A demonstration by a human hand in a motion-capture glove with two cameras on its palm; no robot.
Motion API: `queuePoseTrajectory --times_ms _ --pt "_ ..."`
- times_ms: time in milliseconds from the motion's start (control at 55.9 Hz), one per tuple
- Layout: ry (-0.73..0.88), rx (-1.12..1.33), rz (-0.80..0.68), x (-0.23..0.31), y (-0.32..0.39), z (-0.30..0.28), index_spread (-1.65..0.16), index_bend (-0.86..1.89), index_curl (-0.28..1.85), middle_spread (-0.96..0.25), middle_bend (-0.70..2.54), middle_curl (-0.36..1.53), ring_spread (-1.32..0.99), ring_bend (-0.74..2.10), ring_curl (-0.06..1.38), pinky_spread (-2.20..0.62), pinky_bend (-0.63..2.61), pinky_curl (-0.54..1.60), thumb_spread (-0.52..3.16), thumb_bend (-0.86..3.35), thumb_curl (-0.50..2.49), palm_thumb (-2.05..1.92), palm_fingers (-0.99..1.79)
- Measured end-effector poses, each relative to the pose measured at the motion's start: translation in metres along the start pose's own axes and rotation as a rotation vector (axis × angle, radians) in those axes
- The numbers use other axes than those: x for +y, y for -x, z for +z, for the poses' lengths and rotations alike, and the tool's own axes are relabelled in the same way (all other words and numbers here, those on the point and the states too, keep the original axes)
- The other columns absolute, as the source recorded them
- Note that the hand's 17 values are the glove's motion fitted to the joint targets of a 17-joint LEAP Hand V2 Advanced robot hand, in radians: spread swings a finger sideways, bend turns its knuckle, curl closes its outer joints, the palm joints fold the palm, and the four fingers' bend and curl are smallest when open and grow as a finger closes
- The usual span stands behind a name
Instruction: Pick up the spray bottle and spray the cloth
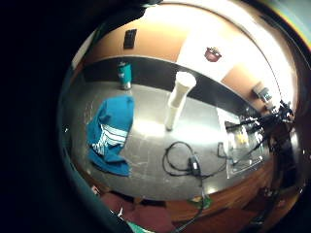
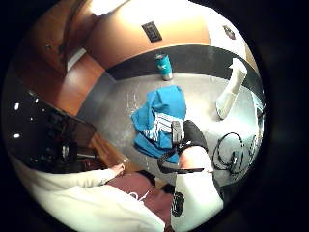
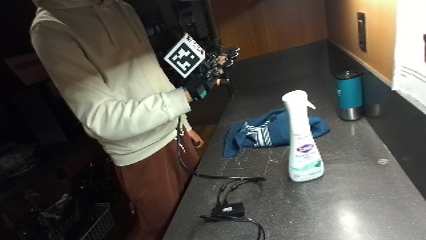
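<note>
Grey speckled stone bench (image 3: 346, 200) carries a white plastic spray bottle (image 3: 303, 140) standing upright, just beside a crumpled blue striped cloth (image 3: 269, 131). Black-gloved right hand (image 3: 203, 82) is raised beside the bench, holding nothing; whether its grip is spread, I cannot tell.

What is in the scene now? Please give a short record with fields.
surface: dark counter
spray bottle: white spray bottle, upright on the counter, untouched
cloth: blue cloth with white stripes, crumpled, beside the bottle
cup: teal cup by the wall
cable: black cable near the counter edge
right hand: gloved right hand raised off the counter, holds nothing
task state: bottle not yet picked up
</note>
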State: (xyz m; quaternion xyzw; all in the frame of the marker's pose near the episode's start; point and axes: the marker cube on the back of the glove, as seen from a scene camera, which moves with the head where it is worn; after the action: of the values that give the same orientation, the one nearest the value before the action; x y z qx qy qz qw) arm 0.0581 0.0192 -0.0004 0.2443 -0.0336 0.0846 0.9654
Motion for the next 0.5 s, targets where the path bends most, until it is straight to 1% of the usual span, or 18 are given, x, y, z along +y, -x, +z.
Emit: queuePoseTrajectory --times_ms 197,340,501 --pt "-0.088 -0.051 0.084 0.005 -0.031 0.001 -0.42 0.16 0.31 -0.05 0.18 0.28 0.08 0.23 0.22 0.25 0.28 0.33 0.9 -0.03 0.47 0.85 0.19" --pt "-0.139 -0.083 0.173 0.006 -0.06 0.004 -0.41 0.14 0.3 -0.05 0.19 0.28 0.07 0.26 0.24 0.25 0.29 0.34 0.91 -0.03 0.47 0.85 0.17" --pt "-0.186 -0.179 0.241 0.007 -0.088 0.009 -0.4 0.13 0.28 -0.04 0.19 0.29 0.06 0.3 0.26 0.25 0.31 0.35 0.92 -0.03 0.47 0.83 0.17"
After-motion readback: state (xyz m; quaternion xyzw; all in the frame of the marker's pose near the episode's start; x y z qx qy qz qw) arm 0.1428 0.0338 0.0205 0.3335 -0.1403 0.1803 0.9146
